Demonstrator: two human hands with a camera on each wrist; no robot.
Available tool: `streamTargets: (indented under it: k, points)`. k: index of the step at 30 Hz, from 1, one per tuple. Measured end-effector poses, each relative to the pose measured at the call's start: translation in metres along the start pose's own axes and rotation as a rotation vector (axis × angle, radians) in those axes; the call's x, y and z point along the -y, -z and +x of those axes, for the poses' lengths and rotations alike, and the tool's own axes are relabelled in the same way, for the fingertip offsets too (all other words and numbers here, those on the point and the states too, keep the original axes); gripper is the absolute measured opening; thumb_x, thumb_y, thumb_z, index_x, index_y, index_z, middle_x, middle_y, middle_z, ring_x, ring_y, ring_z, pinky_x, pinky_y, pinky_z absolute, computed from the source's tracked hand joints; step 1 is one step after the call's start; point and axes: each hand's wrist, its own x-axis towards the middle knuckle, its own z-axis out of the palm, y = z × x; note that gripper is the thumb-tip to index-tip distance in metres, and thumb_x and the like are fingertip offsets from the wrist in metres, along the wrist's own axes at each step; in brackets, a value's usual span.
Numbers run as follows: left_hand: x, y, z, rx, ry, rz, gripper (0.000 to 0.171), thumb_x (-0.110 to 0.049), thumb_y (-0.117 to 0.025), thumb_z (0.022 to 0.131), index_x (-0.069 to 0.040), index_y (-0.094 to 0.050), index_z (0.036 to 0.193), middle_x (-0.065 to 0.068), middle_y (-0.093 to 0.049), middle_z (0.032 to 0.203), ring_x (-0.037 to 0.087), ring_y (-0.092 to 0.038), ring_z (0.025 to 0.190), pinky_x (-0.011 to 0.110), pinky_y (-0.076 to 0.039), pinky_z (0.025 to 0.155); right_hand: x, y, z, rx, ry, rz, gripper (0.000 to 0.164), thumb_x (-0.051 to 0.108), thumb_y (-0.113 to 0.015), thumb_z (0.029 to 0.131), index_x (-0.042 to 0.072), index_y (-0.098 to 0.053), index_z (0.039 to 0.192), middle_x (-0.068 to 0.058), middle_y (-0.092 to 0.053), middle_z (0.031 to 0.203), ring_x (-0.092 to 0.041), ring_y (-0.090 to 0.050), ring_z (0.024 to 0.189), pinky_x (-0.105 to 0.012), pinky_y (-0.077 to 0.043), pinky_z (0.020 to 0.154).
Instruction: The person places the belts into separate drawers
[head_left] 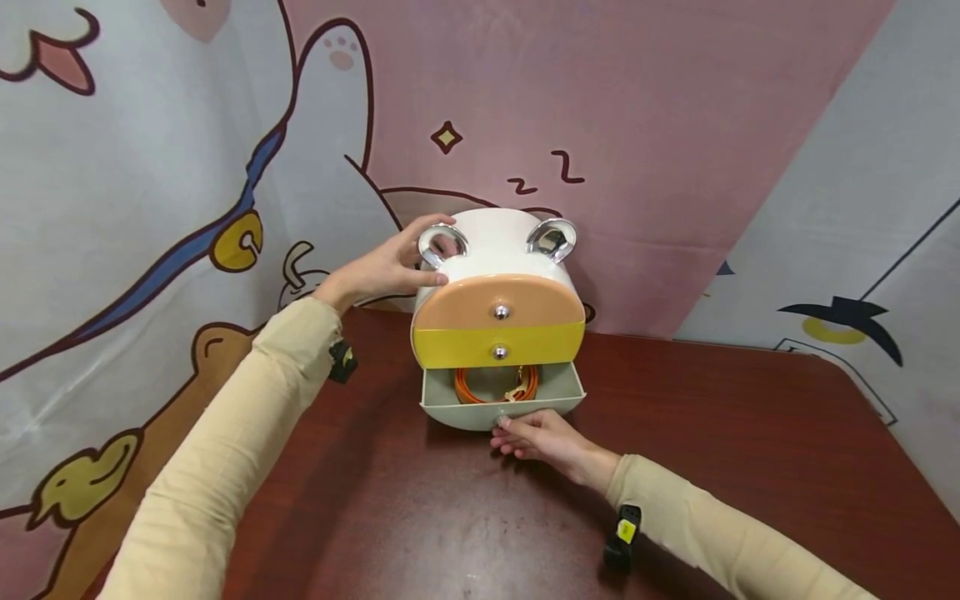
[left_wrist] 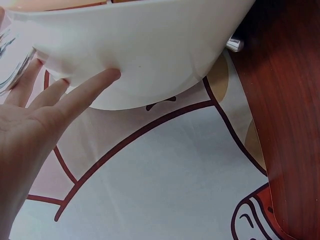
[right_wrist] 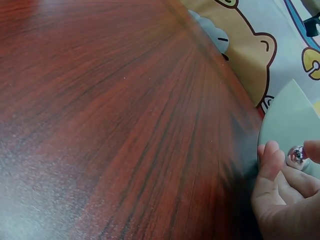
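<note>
A white storage box [head_left: 498, 242] with silver ear-shaped loops stands on the table. Its peach top drawer [head_left: 457, 307] and yellow middle drawer [head_left: 457, 346] are closed. The pale green bottom drawer [head_left: 465, 417] is pulled out, and inside lies a coiled orange strap [head_left: 461, 387] with a gold-coloured clasp. My left hand [head_left: 390, 262] rests on the box's upper left side around the left ear loop [head_left: 442, 243]; its spread fingers [left_wrist: 90, 92] touch the white shell in the left wrist view. With thumb and fingers, my right hand [head_left: 551, 442] pinches the silver drawer knob [right_wrist: 296, 156] of the bottom drawer.
The dark red wooden table [head_left: 750, 417] extends around the box, widest to the right. A cartoon-print cloth [head_left: 637, 167] hangs close behind and along the left side. A silver foot [left_wrist: 235, 44] shows under the box in the left wrist view.
</note>
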Motion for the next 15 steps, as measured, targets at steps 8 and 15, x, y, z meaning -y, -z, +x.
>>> streamTargets:
  k: [8,15]
  points:
    - [0.0009,0.0003,0.0008,0.0,-0.01,0.014,0.078,-0.001,-0.066,0.09,-0.013,-0.019,0.151,0.02,-0.046,0.122,0.036,-0.055,0.107,0.039,-0.051,0.074,0.0022,0.0019,0.0034,0.0,-0.003,0.002,0.043,0.02,-0.055,0.1,-0.02,-0.057,0.118,-0.019,-0.069,0.103,-0.013,-0.065,0.086,-0.029,-0.051,0.078]
    - [-0.0003,-0.0005,0.0007,-0.001,0.009,-0.001,0.077,-0.001,-0.066,0.09,-0.014,-0.019,0.15,0.019,-0.046,0.123,0.038,-0.054,0.112,0.045,-0.051,0.081,0.0021,0.0047,0.0095,-0.001,0.002,0.029,0.042,0.017,-0.055,0.1,-0.021,-0.055,0.119,-0.018,-0.07,0.101,-0.011,-0.065,0.082,-0.025,-0.051,0.074]
